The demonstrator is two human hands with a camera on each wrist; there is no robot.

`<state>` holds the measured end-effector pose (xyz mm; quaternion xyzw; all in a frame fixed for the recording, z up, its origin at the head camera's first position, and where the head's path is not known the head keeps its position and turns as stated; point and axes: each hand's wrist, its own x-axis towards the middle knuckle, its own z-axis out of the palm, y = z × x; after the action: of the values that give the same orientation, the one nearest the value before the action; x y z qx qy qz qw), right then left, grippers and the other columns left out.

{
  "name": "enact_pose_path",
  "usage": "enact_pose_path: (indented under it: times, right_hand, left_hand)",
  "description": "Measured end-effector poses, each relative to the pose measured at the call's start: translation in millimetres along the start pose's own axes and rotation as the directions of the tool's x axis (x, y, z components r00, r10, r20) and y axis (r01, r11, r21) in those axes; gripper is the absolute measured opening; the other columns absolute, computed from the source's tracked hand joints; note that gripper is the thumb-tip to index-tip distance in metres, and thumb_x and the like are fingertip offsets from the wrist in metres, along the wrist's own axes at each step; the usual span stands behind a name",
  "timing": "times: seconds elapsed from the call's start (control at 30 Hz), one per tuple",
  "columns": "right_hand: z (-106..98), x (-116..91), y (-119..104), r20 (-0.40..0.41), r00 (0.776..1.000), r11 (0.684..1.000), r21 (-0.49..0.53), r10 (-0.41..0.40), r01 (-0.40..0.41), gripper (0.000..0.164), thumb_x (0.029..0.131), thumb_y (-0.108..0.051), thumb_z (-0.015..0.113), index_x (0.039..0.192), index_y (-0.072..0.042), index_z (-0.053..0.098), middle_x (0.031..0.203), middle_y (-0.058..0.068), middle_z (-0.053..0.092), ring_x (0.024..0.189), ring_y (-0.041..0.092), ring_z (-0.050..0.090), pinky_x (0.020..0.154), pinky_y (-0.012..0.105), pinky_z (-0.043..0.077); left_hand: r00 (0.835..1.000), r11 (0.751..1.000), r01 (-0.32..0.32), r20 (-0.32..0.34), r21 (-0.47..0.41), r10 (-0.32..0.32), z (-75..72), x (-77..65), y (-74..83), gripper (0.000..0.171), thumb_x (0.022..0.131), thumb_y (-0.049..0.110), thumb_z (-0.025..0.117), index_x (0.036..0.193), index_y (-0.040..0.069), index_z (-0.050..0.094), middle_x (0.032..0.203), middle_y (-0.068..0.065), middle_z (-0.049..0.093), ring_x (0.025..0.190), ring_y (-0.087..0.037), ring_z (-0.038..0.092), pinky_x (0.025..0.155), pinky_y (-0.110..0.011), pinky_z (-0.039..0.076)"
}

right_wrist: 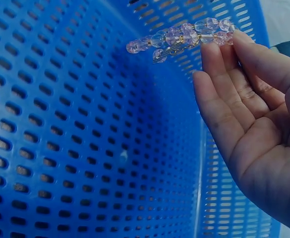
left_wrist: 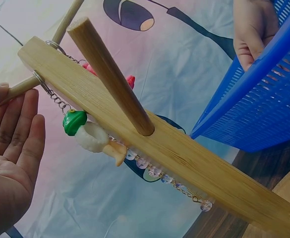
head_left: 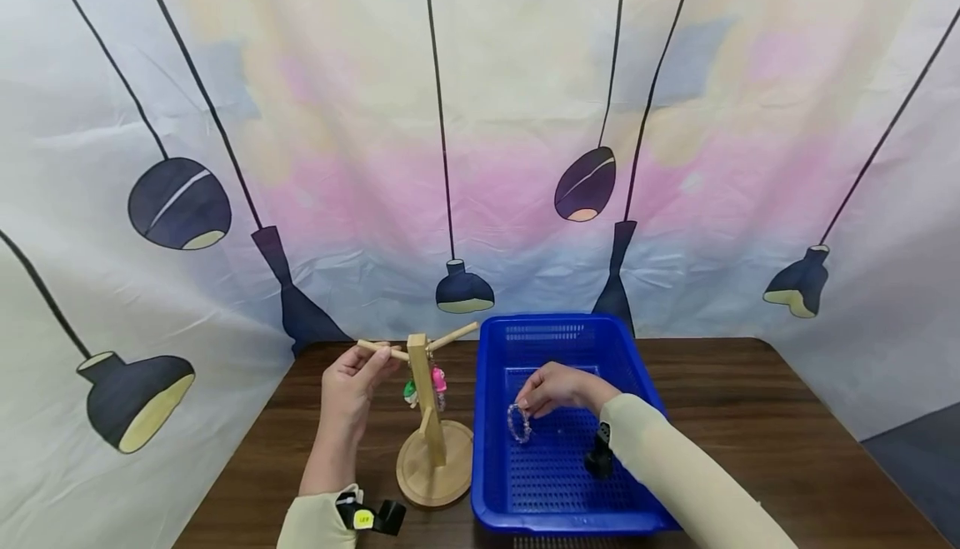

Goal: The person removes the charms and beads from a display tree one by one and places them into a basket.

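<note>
My left hand (head_left: 352,386) pinches one arm of a wooden stand (head_left: 423,374) between thumb and fingers. From that arm hangs a keychain with a white figure in a green cap (left_wrist: 87,134). A pink keychain (head_left: 438,379) hangs from the opposite arm. Clear and pale pink beads (left_wrist: 154,171) show below the post in the left wrist view; the post partly hides them. Inside the blue basket (head_left: 487,449), my right hand (head_left: 561,386) holds a beaded bracelet (right_wrist: 177,37) by one end, between thumb and fingertips.
On the brown wooden table (head_left: 750,441), the basket stands to the right of the stand's round base (head_left: 416,470). A small pale speck (right_wrist: 124,156) shows against the basket's perforated surface. Behind the table hangs a cloth (head_left: 510,116) printed with lamps.
</note>
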<state>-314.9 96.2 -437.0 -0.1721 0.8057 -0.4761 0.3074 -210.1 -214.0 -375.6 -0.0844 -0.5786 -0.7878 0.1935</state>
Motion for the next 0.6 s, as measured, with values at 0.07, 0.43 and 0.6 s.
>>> enact_pose_path:
  times: [0.07,0.43,0.6]
  right_hand:
    - [-1,1,3,-0.007,1.000,1.000,0.006,0.014,-0.014,0.018,0.098,-0.008,0.068,0.110,0.004,0.075,0.102,0.011,0.078,0.087,0.012,0.072,0.092,0.038,0.064]
    - [-4,12,17,-0.071,0.996,0.999,0.018,0.051,-0.049,0.015,0.098,-0.007,0.067,0.106,0.002,0.076,0.100,0.010,0.077,0.084,0.013,0.071,0.090,0.038,0.064]
    - [-4,15,24,-0.091,0.994,0.998,0.023,0.061,-0.059,0.015,0.098,-0.007,0.067,0.106,0.002,0.076,0.098,0.010,0.076,0.083,0.013,0.070,0.089,0.037,0.064]
  left_hand:
    - [1.000,1.000,0.001,0.007,-0.005,-0.001,1.2,0.8,-0.3,0.031,0.099,-0.004,0.062,0.088,0.021,0.077,0.086,0.010,0.078,0.079,-0.002,0.074,0.078,-0.017,0.063]
    - [1.000,1.000,0.004,-0.016,0.002,-0.004,2.5,-0.1,-0.4,0.031,0.099,-0.004,0.062,0.087,0.021,0.077,0.085,0.010,0.078,0.078,-0.002,0.074,0.076,-0.017,0.062]
    - [1.000,1.000,0.007,-0.018,-0.009,-0.007,1.5,-0.5,-1.1,0.031,0.098,-0.005,0.062,0.087,0.020,0.077,0.085,0.010,0.078,0.078,-0.002,0.074,0.077,-0.017,0.062]
